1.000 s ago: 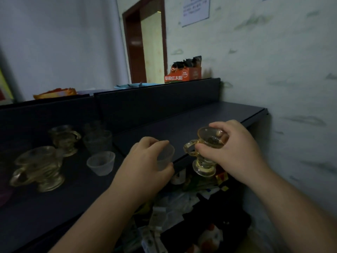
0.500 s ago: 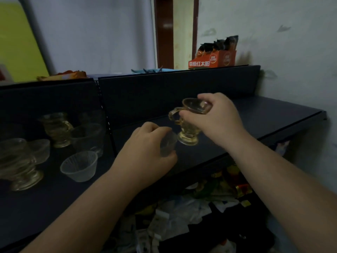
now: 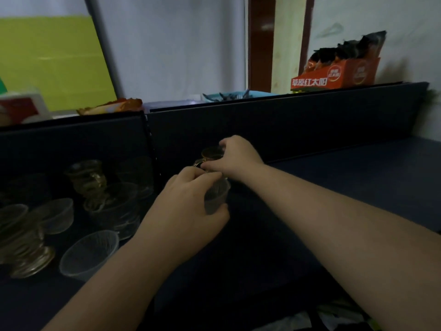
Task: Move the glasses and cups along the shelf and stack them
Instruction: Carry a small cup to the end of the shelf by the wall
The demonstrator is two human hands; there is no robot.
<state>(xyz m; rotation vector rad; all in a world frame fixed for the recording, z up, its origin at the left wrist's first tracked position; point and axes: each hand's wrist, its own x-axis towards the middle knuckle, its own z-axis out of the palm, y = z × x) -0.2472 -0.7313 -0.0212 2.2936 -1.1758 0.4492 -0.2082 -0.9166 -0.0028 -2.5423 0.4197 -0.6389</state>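
fingers of my left hand (image 3: 188, 206) grip a clear plastic cup (image 3: 216, 195); my right hand (image 3: 235, 158) pinches an amber glass mug (image 3: 211, 154) above the shelf (image 3: 358, 177).

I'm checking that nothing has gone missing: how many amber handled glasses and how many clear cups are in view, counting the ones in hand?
Amber handled glasses: 3, one in the right hand
Clear cups: 4, one in the left hand
Total: 7; darker shapes behind are too dim to count.

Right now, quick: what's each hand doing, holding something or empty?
Left hand: fingers curled round a small clear plastic cup.
Right hand: pinching the amber glass cup at its rim.
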